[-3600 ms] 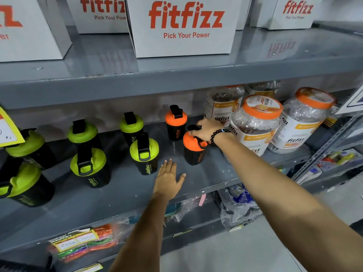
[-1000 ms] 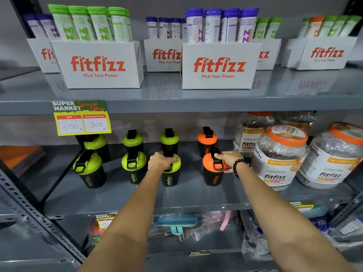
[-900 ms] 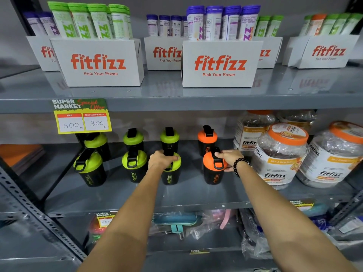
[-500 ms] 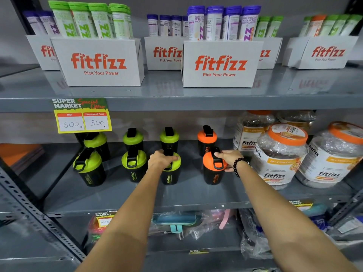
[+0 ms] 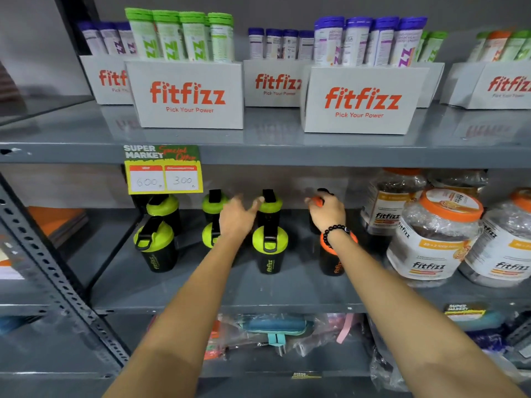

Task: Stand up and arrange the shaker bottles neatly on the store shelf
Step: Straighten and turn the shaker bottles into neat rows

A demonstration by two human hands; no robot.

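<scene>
- Shelf (image 5: 287, 291): grey metal, middle tier; holds eight shaker bottles, all upright, in a near row and a far row.
- Green-lidded shaker bottles: near row left (image 5: 156, 247), centre (image 5: 270, 248), and one (image 5: 208, 235) partly hidden behind the left hand; the far row has three more.
- Orange-lidded shaker bottles: near one (image 5: 330, 261) under the right wrist; far one (image 5: 317, 201) at right of the far row.
- Left hand (image 5: 235, 218): fingers spread and released, hovering between the far green lids, holding nothing.
- Right hand (image 5: 327, 214): beaded bracelet (image 5: 334, 231) at wrist; fingers clenched over the far orange lid.
- Large wrapped jars (image 5: 434, 239): right of the bottles.
</scene>
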